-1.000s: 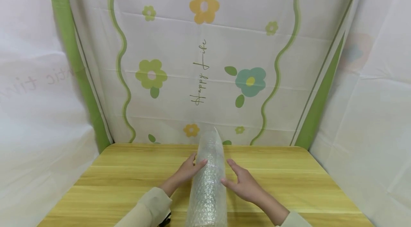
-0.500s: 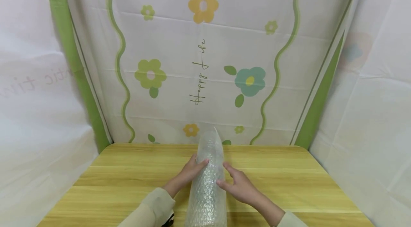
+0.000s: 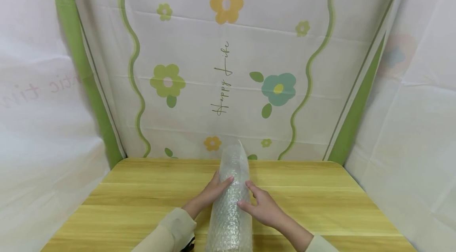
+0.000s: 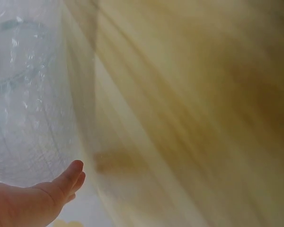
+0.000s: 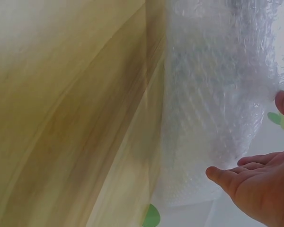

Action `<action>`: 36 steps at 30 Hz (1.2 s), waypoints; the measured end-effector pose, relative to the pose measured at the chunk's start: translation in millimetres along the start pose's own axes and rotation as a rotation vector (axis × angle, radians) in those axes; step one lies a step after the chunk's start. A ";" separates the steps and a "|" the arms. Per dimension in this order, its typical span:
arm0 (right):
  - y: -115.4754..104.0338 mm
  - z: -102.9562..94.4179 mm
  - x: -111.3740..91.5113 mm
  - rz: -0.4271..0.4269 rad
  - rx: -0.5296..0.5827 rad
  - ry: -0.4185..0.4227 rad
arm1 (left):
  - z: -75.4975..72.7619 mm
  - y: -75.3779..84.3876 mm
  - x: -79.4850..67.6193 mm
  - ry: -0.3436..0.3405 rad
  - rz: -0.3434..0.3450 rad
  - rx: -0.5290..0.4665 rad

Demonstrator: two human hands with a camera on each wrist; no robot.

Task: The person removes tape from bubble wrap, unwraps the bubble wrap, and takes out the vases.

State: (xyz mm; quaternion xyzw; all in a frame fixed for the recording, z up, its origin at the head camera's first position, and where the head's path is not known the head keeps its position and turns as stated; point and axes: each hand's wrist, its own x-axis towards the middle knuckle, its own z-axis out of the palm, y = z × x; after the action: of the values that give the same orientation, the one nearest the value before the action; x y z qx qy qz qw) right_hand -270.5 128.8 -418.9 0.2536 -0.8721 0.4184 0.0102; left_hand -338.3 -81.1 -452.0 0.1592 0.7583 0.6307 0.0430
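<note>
A long roll of clear bubble wrap (image 3: 231,212) lies lengthwise on the table in the head view, its far end reaching toward the back. On its left side rests my left hand (image 3: 213,188), thumb laid over the upper surface and fingers along the side, partly hidden by the roll. My right hand (image 3: 263,205) is at the right side, slightly nearer to me, with thumb and index fingertip against the wrap. The left wrist view shows straight fingers (image 4: 68,182) beside the roll. In the right wrist view the fingers (image 5: 222,177) are extended alongside the bubble wrap (image 5: 208,85).
The wood-grain table (image 3: 142,188) has rounded back corners. Behind it hangs a white curtain (image 3: 192,46) with printed flowers, and white fabric walls (image 3: 420,133) close in both sides. Something small and dark (image 3: 189,245) shows near my left cuff.
My right hand has moved left from beside the roll until its fingertips meet the wrap. My left hand has shifted slightly right, its thumb farther over the roll, which stays in place.
</note>
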 end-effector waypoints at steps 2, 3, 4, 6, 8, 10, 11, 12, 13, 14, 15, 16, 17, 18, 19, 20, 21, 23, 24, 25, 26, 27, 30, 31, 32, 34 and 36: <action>-0.7 1.0 0.2 0.001 -0.004 0.003 | 0.9 0.6 0.3 0.004 0.002 -0.003; -1.2 1.5 0.4 0.001 -0.006 0.005 | 1.3 0.6 0.4 0.009 0.005 -0.001; -1.4 1.9 0.6 0.000 -0.010 0.007 | 1.7 0.6 0.6 0.011 0.006 -0.002; -1.8 2.8 1.0 -0.002 -0.015 0.011 | 2.4 -0.3 1.5 0.013 0.010 -0.003; -1.8 3.6 1.5 -0.002 -0.021 0.013 | 2.8 -0.7 1.9 0.015 0.006 -0.004; -1.4 4.3 2.0 0.004 -0.022 0.010 | 2.9 -0.7 1.7 0.013 0.004 -0.009; -1.2 4.6 2.3 0.009 -0.017 0.007 | 3.0 -0.4 1.3 0.012 -0.001 -0.007; -0.9 5.0 2.5 0.015 -0.015 0.005 | 3.1 0.0 1.0 0.012 -0.008 -0.002; -0.7 5.2 2.8 0.021 -0.010 0.002 | 3.2 0.4 0.6 0.013 -0.018 0.001; -0.4 5.4 3.0 0.025 -0.007 0.000 | 3.4 0.7 0.3 0.014 -0.025 0.006; 0.0 5.6 3.2 0.029 -0.005 0.000 | 3.7 0.8 0.2 0.015 -0.033 0.012; 0.2 5.7 3.5 0.030 -0.003 0.000 | 4.1 0.7 0.4 0.016 -0.038 0.016; 0.5 5.8 3.7 0.029 -0.002 0.001 | 4.4 1.0 0.1 0.018 -0.045 0.021; 0.5 5.8 3.9 0.029 -0.006 0.003 | 4.6 0.6 0.3 0.019 -0.046 0.021; 0.3 5.9 3.9 0.029 -0.008 0.005 | 4.8 0.2 1.0 0.021 -0.042 0.023; -0.1 5.9 3.9 0.027 -0.008 0.008 | 5.0 -0.1 1.1 0.023 -0.039 0.021; -0.5 5.9 3.8 0.029 -0.008 0.010 | 5.3 -0.3 1.1 0.025 -0.038 0.020; -2.3 6.1 3.4 0.044 -0.002 0.009 | 5.6 0.2 0.3 0.027 -0.038 0.017; -3.3 6.2 3.2 0.054 0.003 0.007 | 5.7 0.0 0.3 0.029 -0.039 0.021; -4.1 6.4 3.0 0.062 0.011 0.002 | 5.9 0.3 -0.2 0.034 -0.041 0.027; -4.8 6.6 3.0 0.070 0.015 -0.002 | 6.2 0.6 -1.4 0.036 -0.047 0.031; -5.4 6.9 3.1 0.081 0.016 -0.008 | 6.3 1.0 -2.0 0.038 -0.050 0.038; -6.5 7.4 3.5 0.090 0.012 -0.017 | 6.3 0.9 -2.1 0.045 -0.052 0.057; -6.7 7.5 3.7 0.089 0.008 -0.016 | 6.5 0.9 -2.2 0.046 -0.053 0.060; -6.7 7.8 4.0 0.088 0.001 -0.014 | 6.4 0.8 -1.9 0.046 -0.052 0.060; -6.5 8.3 4.5 0.084 -0.006 -0.007 | 6.5 1.1 -1.5 0.048 -0.054 0.064; -5.6 9.1 5.1 0.087 -0.011 -0.004 | 6.6 1.3 -1.4 0.050 -0.061 0.068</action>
State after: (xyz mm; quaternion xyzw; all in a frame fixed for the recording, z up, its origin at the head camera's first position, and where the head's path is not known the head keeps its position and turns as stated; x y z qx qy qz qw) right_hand -270.7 117.0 -419.5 0.2163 -0.8847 0.4129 -0.0083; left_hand -335.0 -75.1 -452.2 0.1216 0.7846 0.6068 0.0378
